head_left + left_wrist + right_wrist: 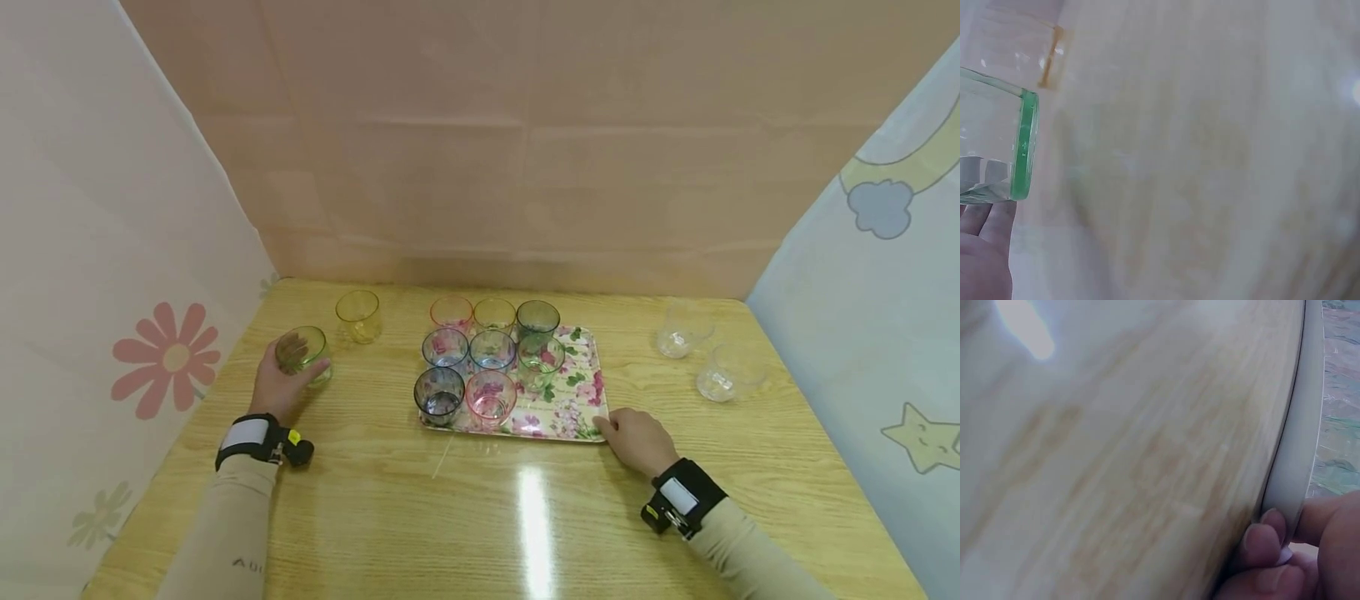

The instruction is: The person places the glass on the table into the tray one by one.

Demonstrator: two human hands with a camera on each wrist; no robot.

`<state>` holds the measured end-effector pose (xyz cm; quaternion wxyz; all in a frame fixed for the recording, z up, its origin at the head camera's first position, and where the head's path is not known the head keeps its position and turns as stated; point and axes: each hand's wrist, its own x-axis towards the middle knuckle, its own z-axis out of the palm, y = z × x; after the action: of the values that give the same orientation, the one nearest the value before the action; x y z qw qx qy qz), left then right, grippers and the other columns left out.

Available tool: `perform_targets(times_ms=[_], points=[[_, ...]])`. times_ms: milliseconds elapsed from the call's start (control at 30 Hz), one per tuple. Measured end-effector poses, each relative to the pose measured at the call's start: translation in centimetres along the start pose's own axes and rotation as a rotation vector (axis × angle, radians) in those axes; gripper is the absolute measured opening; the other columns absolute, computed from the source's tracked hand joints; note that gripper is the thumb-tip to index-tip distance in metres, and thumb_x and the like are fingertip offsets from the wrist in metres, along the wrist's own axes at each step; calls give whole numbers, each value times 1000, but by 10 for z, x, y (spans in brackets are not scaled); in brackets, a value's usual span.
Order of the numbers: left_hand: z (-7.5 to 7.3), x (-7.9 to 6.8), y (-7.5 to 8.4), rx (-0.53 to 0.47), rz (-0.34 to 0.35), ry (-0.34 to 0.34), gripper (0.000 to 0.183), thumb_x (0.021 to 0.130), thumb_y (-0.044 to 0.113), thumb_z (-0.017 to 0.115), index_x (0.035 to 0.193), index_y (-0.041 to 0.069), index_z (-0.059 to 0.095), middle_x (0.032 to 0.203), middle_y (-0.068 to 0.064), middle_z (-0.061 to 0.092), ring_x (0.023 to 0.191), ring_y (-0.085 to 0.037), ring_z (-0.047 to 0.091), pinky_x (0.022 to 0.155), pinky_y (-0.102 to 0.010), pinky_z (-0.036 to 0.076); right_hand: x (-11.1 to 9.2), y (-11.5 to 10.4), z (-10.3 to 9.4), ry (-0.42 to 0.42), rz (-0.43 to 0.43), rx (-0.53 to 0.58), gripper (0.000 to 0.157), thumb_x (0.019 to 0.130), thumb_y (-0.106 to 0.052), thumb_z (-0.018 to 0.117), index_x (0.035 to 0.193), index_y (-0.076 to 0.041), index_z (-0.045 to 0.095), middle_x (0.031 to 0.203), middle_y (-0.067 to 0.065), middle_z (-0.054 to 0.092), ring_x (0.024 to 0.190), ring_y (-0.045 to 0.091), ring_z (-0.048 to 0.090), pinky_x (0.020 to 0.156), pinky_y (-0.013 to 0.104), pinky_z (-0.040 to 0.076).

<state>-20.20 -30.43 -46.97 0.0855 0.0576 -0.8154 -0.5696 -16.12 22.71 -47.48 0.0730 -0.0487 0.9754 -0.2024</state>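
Note:
At the left, my left hand [276, 385] grips a clear green glass [302, 352], thumb on its near side. In the left wrist view the green glass [991, 137] shows its thick green base; whether that touches the table is unclear. My right hand [642, 440] pinches the near right corner of a flowered tray [586, 354], fingertips curled under the rim [1297, 437] in the right wrist view. Several coloured glasses stand in rows on the tray's left and middle, among them a dark glass [439, 398], a pink glass [491, 400] and a blue glass [492, 354].
A yellow glass [360, 318] stands just beyond my left hand. Two clear glasses [717, 377] are on the right side of the wooden table [390, 517]. Cloth walls [480, 167] border the table at the back, left and right.

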Motion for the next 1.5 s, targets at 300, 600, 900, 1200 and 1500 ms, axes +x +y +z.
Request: perform_targets(times_ms=[300,600,900,1200,1500], points=[[5,-8,39,-3,73,-57,80,84,25,71,144,1,24,140,-24,36,127,-39,38,103,-51,31,2,-1,-7,-31,55,61,56,95,-53,43,56,-13,44,50,-2,37,45,14,37,48,28,29],[11,1,46,96,124,-72,88,81,37,72,147,9,21,138,-17,40,125,-31,41,102,-50,30,10,0,-26,120,102,147,58,94,-59,36,76,-7,52,59,4,45,50,18,42,48,30,32],[28,-13,97,-14,205,-138,79,82,23,73,137,5,19,136,-13,43,126,-27,40,105,-46,28,16,-25,-42,380,18,262,50,96,-53,37,82,-7,51,59,5,40,46,19,37,44,29,27],[58,-42,162,-73,351,-256,71,80,2,72,134,-3,26,133,-18,44,126,-33,40,105,-49,29,15,-73,-53,517,-167,518,35,98,-40,44,101,-6,52,75,6,50,59,20,46,52,27,37],[87,-65,192,78,440,-298,73,74,6,78,135,-2,37,127,-18,40,116,-31,39,93,-49,34,13,-124,-60,469,-314,685,27,101,-24,43,113,-1,46,93,10,50,78,19,44,66,28,36]])
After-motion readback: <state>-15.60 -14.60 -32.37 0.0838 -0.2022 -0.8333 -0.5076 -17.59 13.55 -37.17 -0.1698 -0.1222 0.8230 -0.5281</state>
